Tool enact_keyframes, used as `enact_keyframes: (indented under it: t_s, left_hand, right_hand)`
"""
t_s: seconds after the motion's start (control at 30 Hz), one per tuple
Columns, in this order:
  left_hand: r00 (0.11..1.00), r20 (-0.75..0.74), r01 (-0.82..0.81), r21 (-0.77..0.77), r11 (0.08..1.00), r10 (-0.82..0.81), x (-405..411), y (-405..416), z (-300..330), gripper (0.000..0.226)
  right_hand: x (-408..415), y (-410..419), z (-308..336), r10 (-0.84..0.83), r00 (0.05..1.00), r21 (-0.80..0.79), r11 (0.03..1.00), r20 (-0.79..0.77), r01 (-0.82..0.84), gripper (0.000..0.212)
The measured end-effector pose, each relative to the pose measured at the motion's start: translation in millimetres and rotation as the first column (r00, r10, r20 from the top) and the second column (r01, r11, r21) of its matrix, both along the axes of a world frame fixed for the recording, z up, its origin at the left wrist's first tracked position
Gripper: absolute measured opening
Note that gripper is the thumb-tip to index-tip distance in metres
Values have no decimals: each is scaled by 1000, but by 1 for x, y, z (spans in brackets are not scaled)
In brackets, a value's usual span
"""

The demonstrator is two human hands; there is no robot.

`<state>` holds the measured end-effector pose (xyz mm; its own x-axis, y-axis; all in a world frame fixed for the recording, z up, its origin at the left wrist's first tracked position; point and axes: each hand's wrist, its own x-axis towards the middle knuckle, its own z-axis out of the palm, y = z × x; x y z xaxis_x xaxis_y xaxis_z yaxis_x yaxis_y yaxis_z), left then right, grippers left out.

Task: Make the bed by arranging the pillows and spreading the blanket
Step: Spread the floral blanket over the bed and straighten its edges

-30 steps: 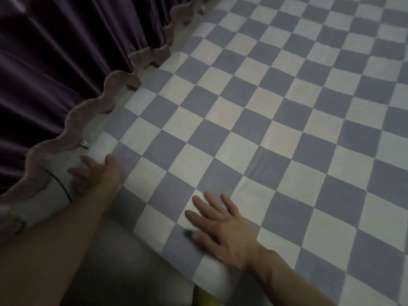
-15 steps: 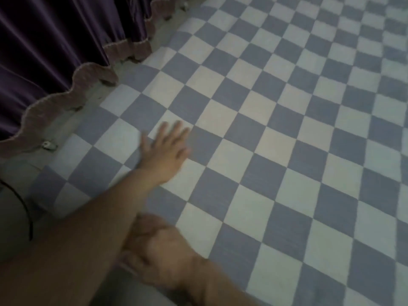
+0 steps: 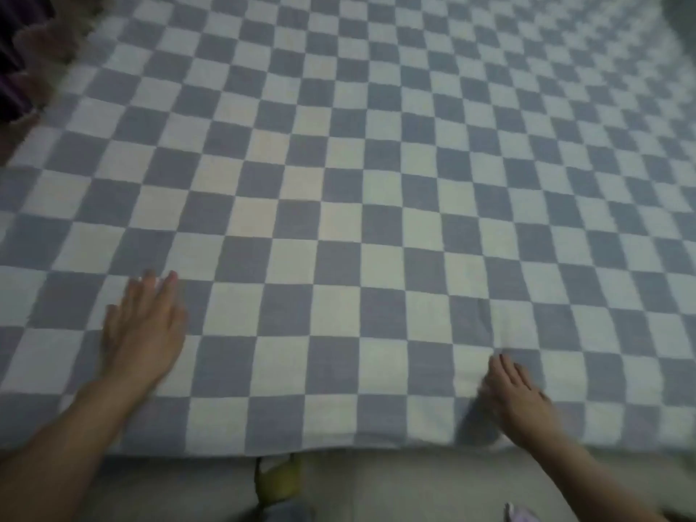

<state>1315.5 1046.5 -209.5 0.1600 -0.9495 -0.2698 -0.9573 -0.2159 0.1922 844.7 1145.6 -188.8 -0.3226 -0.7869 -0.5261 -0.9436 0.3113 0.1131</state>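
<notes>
Across the checkered blanket [image 3: 376,182] both hands lie flat, fingers straight — left hand [image 3: 145,329] farther in, right hand [image 3: 521,399] near its front edge.

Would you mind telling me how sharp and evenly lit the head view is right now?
Head view: dim, bluish light without glare; the blanket checks bow outward from wide-angle distortion; the curtain at top left and the frame edges are smeared by motion blur; the right hand is blurrier than the left hand and casts a soft shadow to its left.
</notes>
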Motion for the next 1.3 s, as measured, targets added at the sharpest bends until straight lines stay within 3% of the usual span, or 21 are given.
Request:
enact_keyframes:
  t_s: [0.07,0.13,0.27,0.37,0.43,0.57,0.8,0.97,1.03,1.13,1.3]
  left_hand:
    - [979,-167,116,-35,993,-120,-92,5,53,48]
    - [928,-244,286,-23,958,-283,-163,6,75,47]
    - [781,-254,590,-2,808,-571,-277,15,121,52]
    - [729,-237,652,-45,757,-642,-354,10,168,69]
    - [690,-201,689,-113,716,-695,-394,7,201,59]
    - [655,-188,705,-196,681,-732,-456,11,267,46]
    - [732,-203,624,-186,759,-651,-497,59,328,47]
    - [766,-217,580,-175,796,-606,-515,74,350,48]
    - [765,-224,575,-183,797,-604,-527,73,358,48]
    - [745,-256,592,-172,788,-616,-557,62,364,49]
    - [643,-350,675,-161,720,-681,-630,53,358,49]
  right_hand:
    - [-9,9,15,-100,986,61,994,136,92,41]
    - [-32,33,46,-186,954,19,982,234,187,42]
    - [-95,88,109,-264,906,-115,942,329,317,62]
    - [-162,109,162,-365,837,-267,829,407,491,48]
    - [-201,113,198,-380,783,-377,718,493,585,46]
    - [-260,121,256,-348,761,-478,617,547,625,46]
    - [-304,137,294,-148,757,-486,685,636,542,43]
    - [-326,122,317,-17,716,-547,632,698,549,36]
    - [-334,113,320,14,722,-579,608,692,543,43]
    - [-349,107,325,28,722,-606,567,692,558,57]
    - [-377,129,316,-54,672,-566,492,738,661,53]
